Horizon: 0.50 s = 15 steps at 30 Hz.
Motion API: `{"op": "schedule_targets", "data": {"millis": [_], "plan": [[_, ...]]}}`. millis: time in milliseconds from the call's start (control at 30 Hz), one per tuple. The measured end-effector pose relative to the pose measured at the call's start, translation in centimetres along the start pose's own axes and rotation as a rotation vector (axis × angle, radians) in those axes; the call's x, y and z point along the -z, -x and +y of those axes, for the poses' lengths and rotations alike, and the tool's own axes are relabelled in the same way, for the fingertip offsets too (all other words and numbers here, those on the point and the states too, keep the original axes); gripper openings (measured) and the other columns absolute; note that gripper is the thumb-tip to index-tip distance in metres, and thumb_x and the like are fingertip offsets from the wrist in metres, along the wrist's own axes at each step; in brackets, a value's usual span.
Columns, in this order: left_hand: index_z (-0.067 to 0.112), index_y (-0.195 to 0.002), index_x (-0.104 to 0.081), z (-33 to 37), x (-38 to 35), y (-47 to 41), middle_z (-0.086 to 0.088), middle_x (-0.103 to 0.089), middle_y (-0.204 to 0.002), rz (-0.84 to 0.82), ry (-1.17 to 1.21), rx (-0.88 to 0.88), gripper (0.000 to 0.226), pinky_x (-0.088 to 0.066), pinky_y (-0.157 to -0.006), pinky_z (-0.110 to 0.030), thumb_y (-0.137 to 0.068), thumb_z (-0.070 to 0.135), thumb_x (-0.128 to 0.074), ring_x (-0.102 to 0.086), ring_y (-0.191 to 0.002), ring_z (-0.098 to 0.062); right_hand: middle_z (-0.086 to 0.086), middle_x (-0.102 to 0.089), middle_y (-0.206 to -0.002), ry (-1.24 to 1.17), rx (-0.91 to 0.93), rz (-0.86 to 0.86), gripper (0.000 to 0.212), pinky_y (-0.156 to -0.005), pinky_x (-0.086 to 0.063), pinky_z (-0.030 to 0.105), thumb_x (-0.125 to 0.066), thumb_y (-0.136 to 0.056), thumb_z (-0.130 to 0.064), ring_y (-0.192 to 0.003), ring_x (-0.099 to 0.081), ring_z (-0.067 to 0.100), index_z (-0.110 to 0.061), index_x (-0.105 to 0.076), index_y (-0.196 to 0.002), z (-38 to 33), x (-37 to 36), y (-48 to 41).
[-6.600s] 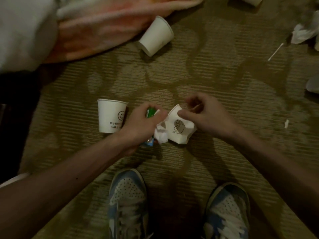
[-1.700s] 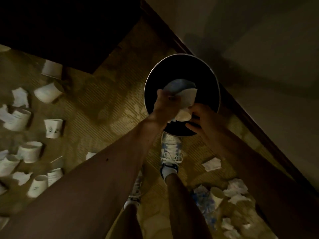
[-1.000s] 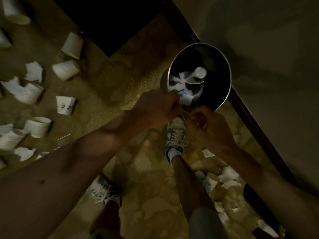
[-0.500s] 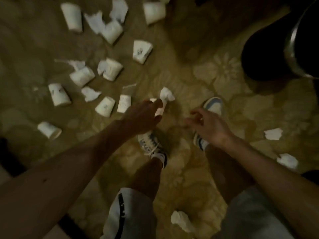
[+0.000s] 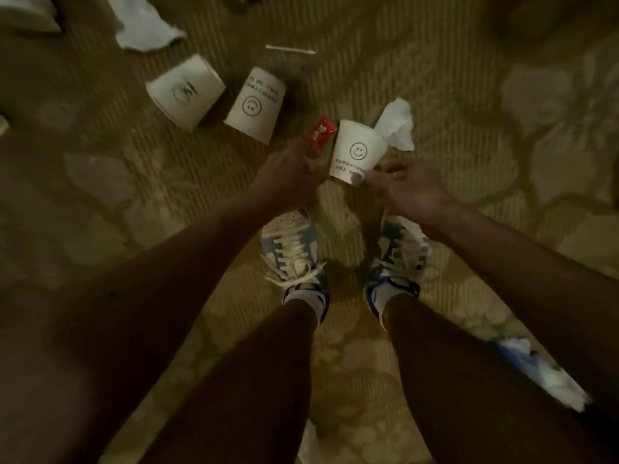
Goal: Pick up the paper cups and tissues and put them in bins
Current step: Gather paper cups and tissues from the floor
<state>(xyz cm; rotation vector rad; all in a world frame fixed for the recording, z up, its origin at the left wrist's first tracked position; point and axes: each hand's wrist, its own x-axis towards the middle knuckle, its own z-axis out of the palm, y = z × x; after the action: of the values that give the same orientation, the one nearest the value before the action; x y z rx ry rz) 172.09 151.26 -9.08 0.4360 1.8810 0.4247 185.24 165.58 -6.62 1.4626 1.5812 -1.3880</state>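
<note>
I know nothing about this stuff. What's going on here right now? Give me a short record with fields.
left hand: pinches red wrapper
right hand: holds smiley cup by its base
tissue: behind that cup, contact unclear
carpet: sketch cup and second smiley cup lie tipped, side by side; thin stick beyond
bin: not in view

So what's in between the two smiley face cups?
A small red wrapper, between the farther smiley cup and the nearer smiley cup, close to the left hand. The head view shows it.
</note>
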Motion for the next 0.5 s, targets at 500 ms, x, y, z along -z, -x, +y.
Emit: {"op": "schedule_targets", "data": {"millis": [500], "plan": [[0.022, -0.093, -0.061, -2.7, -2.7, -4.3, 0.006, -0.066, -0.072, -0.006, 0.473, -0.018, 0.023, -0.046, -0.048, -0.021, -0.099, 0.040, -0.050, -0.064, -0.060, -0.006, -0.007, -0.076, -0.083, -0.335, 0.123, -0.037, 0.027, -0.051, -0.051, 0.018, -0.080, -0.077, -0.032, -0.071, -0.072, 0.009, -0.027, -0.068, -0.101, 0.5, -3.6, -5.0]]}}
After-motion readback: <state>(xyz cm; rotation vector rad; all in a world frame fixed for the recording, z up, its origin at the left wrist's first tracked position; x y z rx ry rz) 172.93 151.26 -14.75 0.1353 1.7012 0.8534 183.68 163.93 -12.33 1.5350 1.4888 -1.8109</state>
